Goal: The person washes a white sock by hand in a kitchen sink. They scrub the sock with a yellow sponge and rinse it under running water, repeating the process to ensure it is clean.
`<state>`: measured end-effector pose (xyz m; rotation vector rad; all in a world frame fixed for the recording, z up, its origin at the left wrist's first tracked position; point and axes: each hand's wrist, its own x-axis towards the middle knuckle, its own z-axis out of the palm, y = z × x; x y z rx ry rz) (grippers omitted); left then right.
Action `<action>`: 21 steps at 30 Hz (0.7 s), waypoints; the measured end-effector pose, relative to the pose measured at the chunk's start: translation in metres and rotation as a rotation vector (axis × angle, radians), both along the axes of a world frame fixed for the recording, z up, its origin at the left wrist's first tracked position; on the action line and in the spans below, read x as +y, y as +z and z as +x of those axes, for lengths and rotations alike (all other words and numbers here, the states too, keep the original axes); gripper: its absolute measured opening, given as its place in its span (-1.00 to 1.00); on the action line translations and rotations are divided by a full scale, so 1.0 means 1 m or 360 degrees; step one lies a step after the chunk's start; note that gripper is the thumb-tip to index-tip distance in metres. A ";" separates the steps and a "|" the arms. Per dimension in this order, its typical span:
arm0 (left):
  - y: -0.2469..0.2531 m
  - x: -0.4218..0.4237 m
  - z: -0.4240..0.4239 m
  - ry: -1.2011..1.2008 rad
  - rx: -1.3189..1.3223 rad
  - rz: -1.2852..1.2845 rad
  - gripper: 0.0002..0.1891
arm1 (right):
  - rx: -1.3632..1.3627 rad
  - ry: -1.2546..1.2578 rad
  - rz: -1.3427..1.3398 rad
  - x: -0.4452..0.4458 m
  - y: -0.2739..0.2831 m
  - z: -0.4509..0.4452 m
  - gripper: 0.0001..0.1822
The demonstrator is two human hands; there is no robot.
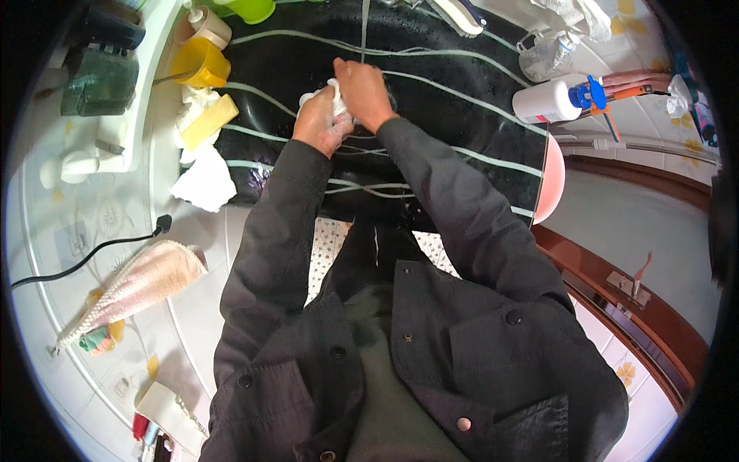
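Both my hands are together over a black washbasin counter (462,98) with wavy white stripes. A small wet white cloth (337,98) is bunched between them, partly hidden by the fingers. My left hand (318,120) grips its lower left part, with suds on the skin near the wrist. From the right, my right hand (368,91) closes over the cloth's upper end, its knuckles facing up. A thin stream of water (365,29) runs down just behind my right hand. The tap itself is not clearly visible.
On the left edge are a yellow bar of soap (209,122), a white cloth (205,182) and a yellow cup (199,63). A scrubbing brush (459,17) lies at the back. At right stand a clear plastic jug (537,60) and a white bottle with a blue cap (540,102).
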<state>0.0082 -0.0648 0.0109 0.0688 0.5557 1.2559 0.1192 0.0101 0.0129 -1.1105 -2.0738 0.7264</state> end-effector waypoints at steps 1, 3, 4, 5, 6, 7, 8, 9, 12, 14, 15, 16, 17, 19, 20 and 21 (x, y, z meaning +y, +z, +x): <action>0.002 0.001 -0.004 -0.0017 -0.0006 0.0045 -0.83 | 0.0108 0.0093 0.0164 -0.010 0.019 -0.002 -0.59; 0.014 0.000 0.019 0.0496 0.0425 -0.0323 -0.83 | 0.0315 0.0133 -0.0107 -0.036 0.051 0.001 -0.60; 0.020 -0.004 0.017 0.0445 0.0552 -0.0374 -0.82 | 0.0292 0.0172 -0.0109 -0.044 0.058 0.001 -0.61; 0.018 -0.006 0.018 0.0443 0.0620 -0.0218 -0.82 | 0.0279 0.0217 -0.0148 -0.050 0.062 0.003 -0.62; 0.012 -0.009 0.020 0.0444 0.0684 -0.0066 -0.82 | 0.0308 0.0106 -0.0113 -0.049 0.057 0.000 -0.61; 0.016 -0.008 0.027 0.0454 0.0529 -0.0132 -0.83 | 0.0324 -0.0015 -0.0087 -0.046 0.046 -0.002 -0.61; 0.020 -0.002 0.032 0.0468 0.0382 -0.0190 -0.83 | 0.0257 -0.0086 -0.0086 -0.030 0.037 -0.001 -0.61; 0.003 -0.003 0.008 -0.0001 0.0100 -0.0056 -0.83 | 0.0194 -0.0158 -0.0085 -0.013 0.028 0.002 -0.60; 0.018 0.003 0.017 0.0215 0.0350 -0.0199 -0.81 | 0.0439 -0.0033 -0.0113 -0.016 0.027 -0.004 -0.63; 0.035 -0.002 0.030 0.0547 0.0457 -0.0422 -0.82 | 0.0530 0.0106 -0.0275 -0.040 0.046 -0.001 -0.65; 0.033 -0.003 0.025 0.0533 0.0459 -0.0279 -0.83 | 0.0466 0.0140 -0.0172 -0.049 0.052 0.000 -0.65; 0.026 -0.010 0.021 0.0522 0.0466 -0.0157 -0.83 | 0.0429 0.0107 -0.0297 -0.057 0.058 0.001 -0.64; 0.019 -0.016 0.018 0.0510 0.0473 -0.0035 -0.83 | 0.0392 0.0074 -0.0421 -0.061 0.062 0.002 -0.63; 0.020 0.001 0.030 0.0642 0.0527 -0.0293 -0.79 | 0.0250 -0.0108 -0.0451 -0.047 0.041 0.005 -0.58; 0.026 0.008 0.033 0.0679 0.0587 -0.0374 -0.77 | 0.0181 -0.0198 -0.0471 -0.042 0.028 0.006 -0.55; 0.027 0.012 0.035 0.0724 0.0646 -0.0460 -0.75 | 0.0284 -0.0193 -0.0508 -0.044 0.025 0.006 -0.53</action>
